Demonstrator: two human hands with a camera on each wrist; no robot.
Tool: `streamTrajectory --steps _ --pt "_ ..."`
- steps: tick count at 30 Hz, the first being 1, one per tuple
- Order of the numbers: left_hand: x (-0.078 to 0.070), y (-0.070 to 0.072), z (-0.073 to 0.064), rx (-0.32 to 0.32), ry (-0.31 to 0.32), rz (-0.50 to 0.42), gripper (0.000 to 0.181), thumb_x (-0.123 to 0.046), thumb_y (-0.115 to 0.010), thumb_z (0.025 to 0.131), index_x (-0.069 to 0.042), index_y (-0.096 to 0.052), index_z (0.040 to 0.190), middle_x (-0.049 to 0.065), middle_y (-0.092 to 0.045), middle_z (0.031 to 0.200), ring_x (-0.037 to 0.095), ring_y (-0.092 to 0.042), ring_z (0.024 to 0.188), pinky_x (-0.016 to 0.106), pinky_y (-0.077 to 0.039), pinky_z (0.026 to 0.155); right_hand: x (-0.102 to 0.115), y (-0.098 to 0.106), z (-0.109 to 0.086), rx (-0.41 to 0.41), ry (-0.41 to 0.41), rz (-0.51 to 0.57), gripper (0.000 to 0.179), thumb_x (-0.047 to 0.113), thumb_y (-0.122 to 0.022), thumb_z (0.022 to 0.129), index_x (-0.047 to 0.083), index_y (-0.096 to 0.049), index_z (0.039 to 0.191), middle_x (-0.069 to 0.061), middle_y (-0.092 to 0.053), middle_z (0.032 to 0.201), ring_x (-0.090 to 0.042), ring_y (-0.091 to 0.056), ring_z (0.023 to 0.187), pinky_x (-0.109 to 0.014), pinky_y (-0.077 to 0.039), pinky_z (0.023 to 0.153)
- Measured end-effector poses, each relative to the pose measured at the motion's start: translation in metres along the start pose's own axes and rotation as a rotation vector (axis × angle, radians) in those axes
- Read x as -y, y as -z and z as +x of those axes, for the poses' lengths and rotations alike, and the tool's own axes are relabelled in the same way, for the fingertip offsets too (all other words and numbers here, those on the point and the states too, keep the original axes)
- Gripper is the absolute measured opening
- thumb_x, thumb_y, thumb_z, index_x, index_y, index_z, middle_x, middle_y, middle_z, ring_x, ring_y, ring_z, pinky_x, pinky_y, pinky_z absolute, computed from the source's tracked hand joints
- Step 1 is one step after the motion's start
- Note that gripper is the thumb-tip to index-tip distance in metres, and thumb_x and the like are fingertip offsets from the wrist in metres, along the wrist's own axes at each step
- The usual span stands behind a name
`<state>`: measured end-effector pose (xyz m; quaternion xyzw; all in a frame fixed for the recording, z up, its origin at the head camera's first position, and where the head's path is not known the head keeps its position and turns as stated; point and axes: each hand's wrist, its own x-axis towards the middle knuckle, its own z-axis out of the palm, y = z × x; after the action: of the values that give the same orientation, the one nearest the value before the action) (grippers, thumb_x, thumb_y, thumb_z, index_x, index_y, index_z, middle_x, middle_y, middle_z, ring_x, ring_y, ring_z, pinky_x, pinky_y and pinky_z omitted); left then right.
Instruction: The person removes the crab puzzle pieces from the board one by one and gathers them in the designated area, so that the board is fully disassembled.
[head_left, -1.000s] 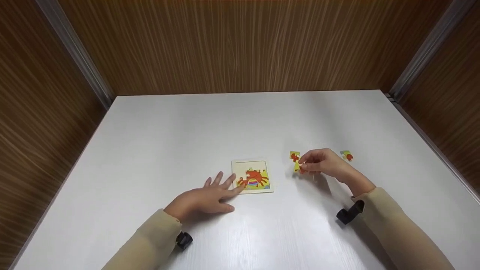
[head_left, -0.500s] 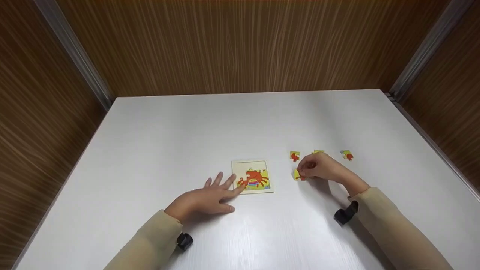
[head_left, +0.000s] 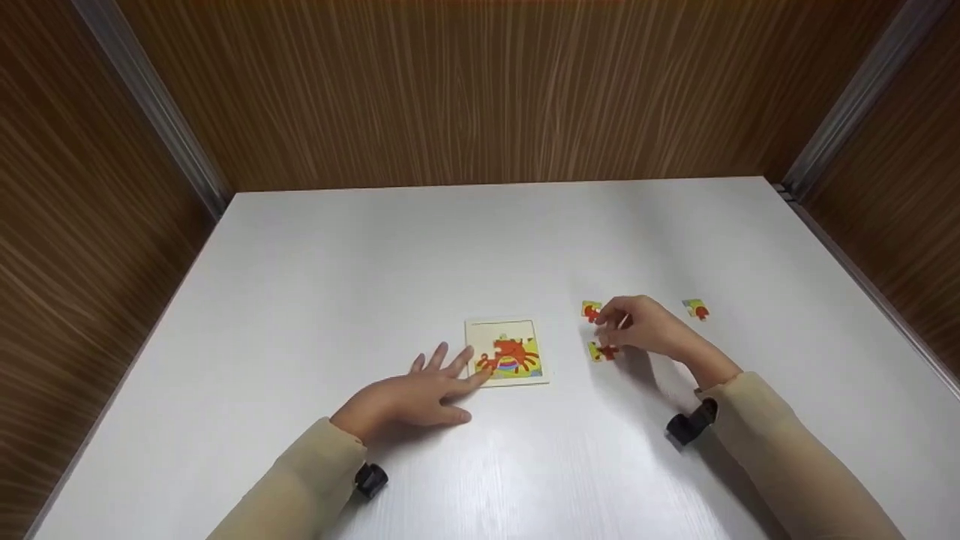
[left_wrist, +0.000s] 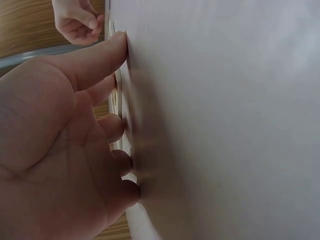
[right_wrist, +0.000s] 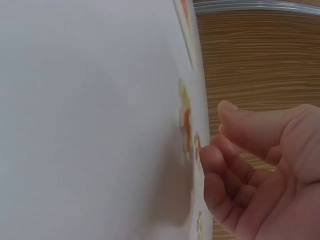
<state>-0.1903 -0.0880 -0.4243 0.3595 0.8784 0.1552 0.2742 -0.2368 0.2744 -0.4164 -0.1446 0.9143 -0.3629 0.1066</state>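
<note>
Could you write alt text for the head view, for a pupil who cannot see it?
A left hand rests on a partly filled jigsaw tray on a white table. At right, an empty right hand hovers by loose red-and-yellow jigsaw pieces.

Smooth tabletop (head_left: 375, 255) with a soft gloss – wall panels (head_left: 480, 90) in streaky wood grain, metal strips (head_left: 142, 97) dully shiny; sleeves (head_left: 300, 480) of matt cloth, wrist cameras (head_left: 370, 481) in plastic, by the look – puzzle board (head_left: 496, 331) and puzzle pieces (head_left: 602, 351) like smooth printed wood or card

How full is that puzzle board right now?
The puzzle board is only partly full: fitted pieces sit in its lower part, its upper strip is bare, and loose pieces lie to its right.
</note>
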Motion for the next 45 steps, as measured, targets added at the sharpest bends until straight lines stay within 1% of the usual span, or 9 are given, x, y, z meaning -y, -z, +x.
streamTrajectory --steps 3,6,13,15,21,24,31,40,45 --pt "0.000 0.001 0.000 0.002 0.008 -0.001 0.063 -0.041 -0.047 0.095 -0.029 -0.017 0.149 0.006 0.010 0.155 0.035 0.018 0.136 0.053 0.008 0.107 0.007 0.000 0.002 0.025 -0.007 0.056 0.020 0.015 -0.072 0.081 0.006 -0.065 0.098 -0.006 -0.057 0.083 -0.021 -0.051 0.069 -0.027 -0.044 0.055" --pt "0.000 0.001 0.000 0.002 0.007 0.003 0.064 -0.041 -0.047 0.095 -0.029 -0.016 0.149 0.007 0.011 0.154 0.036 0.018 0.136 0.054 0.008 0.107 0.014 -0.002 0.003 0.053 0.007 0.097 0.023 0.016 -0.073 0.081 0.005 -0.065 0.099 -0.007 -0.058 0.084 -0.020 -0.051 0.066 -0.027 -0.044 0.054" --pt "0.000 0.001 -0.001 -0.007 0.006 0.003 0.064 -0.040 -0.048 0.095 -0.029 -0.017 0.149 0.007 0.010 0.154 0.036 0.018 0.136 0.055 0.007 0.107 0.026 -0.007 0.009 0.090 0.011 0.172 0.024 0.010 -0.070 0.082 0.002 -0.064 0.104 -0.009 -0.058 0.085 -0.023 -0.052 0.066 -0.030 -0.046 0.055" --pt "0.000 0.001 -0.001 -0.008 0.008 0.001 0.064 -0.040 -0.048 0.095 -0.029 -0.017 0.149 0.006 0.010 0.155 0.036 0.018 0.136 0.054 0.007 0.107 0.029 -0.010 0.011 0.088 0.017 0.189 0.024 0.008 -0.070 0.082 0.001 -0.064 0.104 -0.009 -0.058 0.084 -0.022 -0.052 0.066 -0.029 -0.045 0.055" --pt "0.001 0.000 -0.001 -0.009 0.010 0.005 0.063 -0.041 -0.048 0.095 -0.030 -0.017 0.149 0.005 0.010 0.155 0.035 0.018 0.136 0.053 0.007 0.107 0.038 -0.018 0.017 0.076 0.044 0.173 0.021 0.007 -0.069 0.083 0.002 -0.065 0.103 -0.008 -0.060 0.084 -0.020 -0.051 0.070 -0.024 -0.042 0.056" --pt "0.002 0.000 0.000 -0.008 0.008 0.007 0.064 -0.042 -0.048 0.095 -0.030 -0.017 0.149 0.005 0.010 0.155 0.035 0.018 0.136 0.053 0.007 0.107 0.041 -0.021 0.020 0.079 0.047 0.174 0.022 0.009 -0.069 0.083 0.002 -0.065 0.104 -0.008 -0.060 0.086 -0.020 -0.052 0.071 -0.025 -0.043 0.057" --pt "0.001 0.001 0.001 -0.002 0.005 0.017 0.064 -0.043 -0.047 0.095 -0.030 -0.016 0.149 0.006 0.011 0.154 0.036 0.018 0.136 0.054 0.007 0.107 0.047 -0.026 0.023 0.076 0.050 0.207 0.024 0.009 -0.069 0.084 0.000 -0.064 0.105 -0.010 -0.059 0.087 -0.021 -0.053 0.072 -0.032 -0.047 0.065" --pt "0.001 0.000 0.001 -0.006 0.013 0.014 0.064 -0.043 -0.047 0.095 -0.032 -0.016 0.149 0.005 0.011 0.154 0.035 0.018 0.136 0.054 0.007 0.107 0.051 -0.037 0.028 0.100 0.088 0.214 0.019 0.010 -0.069 0.083 0.004 -0.066 0.101 -0.008 -0.060 0.083 -0.019 -0.055 0.070 -0.029 -0.046 0.061" --pt "0.000 0.001 0.001 0.001 0.020 0.001 0.064 -0.042 -0.048 0.094 -0.031 -0.017 0.149 0.004 0.010 0.155 0.034 0.018 0.136 0.053 0.007 0.107 0.054 -0.043 0.030 0.131 0.111 0.215 0.021 0.010 -0.070 0.083 0.001 -0.065 0.101 -0.006 -0.061 0.082 -0.016 -0.054 0.070 -0.026 -0.045 0.061"
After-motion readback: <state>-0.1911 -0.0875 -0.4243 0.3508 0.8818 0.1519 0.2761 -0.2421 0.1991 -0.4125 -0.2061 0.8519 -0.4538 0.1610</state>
